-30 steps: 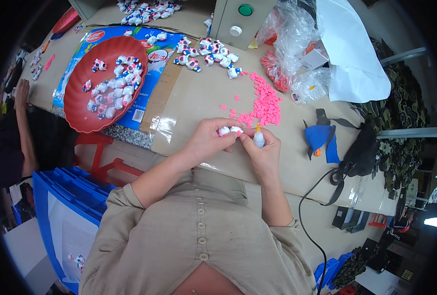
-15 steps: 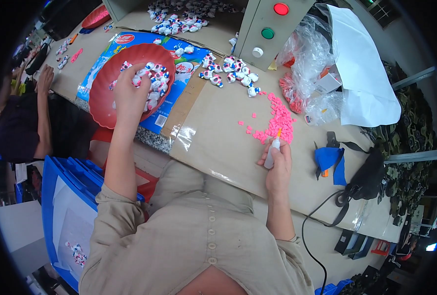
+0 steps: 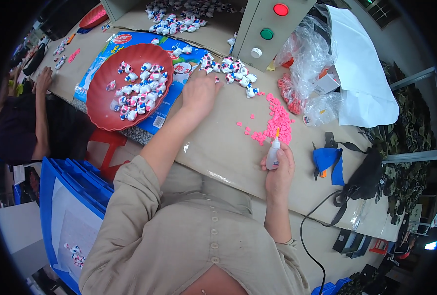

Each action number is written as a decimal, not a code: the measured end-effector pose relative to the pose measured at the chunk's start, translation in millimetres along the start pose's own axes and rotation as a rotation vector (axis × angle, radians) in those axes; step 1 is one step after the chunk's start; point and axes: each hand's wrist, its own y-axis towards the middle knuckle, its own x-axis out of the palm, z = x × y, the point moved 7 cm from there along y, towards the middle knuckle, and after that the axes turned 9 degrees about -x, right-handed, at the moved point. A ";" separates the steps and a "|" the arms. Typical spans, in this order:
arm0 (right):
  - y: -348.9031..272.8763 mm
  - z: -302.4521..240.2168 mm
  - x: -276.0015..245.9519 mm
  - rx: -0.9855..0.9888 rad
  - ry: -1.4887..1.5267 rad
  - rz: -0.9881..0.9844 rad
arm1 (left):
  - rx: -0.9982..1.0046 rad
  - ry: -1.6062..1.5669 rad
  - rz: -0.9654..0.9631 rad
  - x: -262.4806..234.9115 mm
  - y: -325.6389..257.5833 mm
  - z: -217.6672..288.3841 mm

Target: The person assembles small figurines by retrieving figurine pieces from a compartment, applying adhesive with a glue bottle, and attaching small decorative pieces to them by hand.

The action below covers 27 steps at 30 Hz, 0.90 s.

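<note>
A table point(image 3: 218, 142) carries a scalloped red tray point(image 3: 105, 105); right of it the person's left hand point(image 3: 201, 93) is lowered, any grip impossible to tell, while the right hand point(image 3: 281, 169) grips a squeeze bottle point(image 3: 273, 155) nozzle-up. Figurines point(image 3: 238, 70) cluster at the left fingertips, pink pieces point(image 3: 280, 115) beyond the bottle. Likely step: picking up or placing a figurine; the next move calls for light touch.

right fingers point(image 3: 283, 160) hold a white bottle point(image 3: 273, 153), left fingers point(image 3: 206, 80) near small figurines point(image 3: 237, 65).
</note>
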 end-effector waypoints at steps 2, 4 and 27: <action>-0.2 0.9 -0.3 0.000 -0.009 0.001 | 0.026 -0.003 0.006 -0.7 -3.6 -2.7; 1.3 0.0 -1.5 -0.006 -0.013 0.008 | -0.011 -0.223 -0.064 -1.2 -6.7 -8.8; 1.6 -4.1 -6.7 -0.061 -0.023 0.096 | -0.003 -0.067 -0.164 -1.0 3.9 -19.0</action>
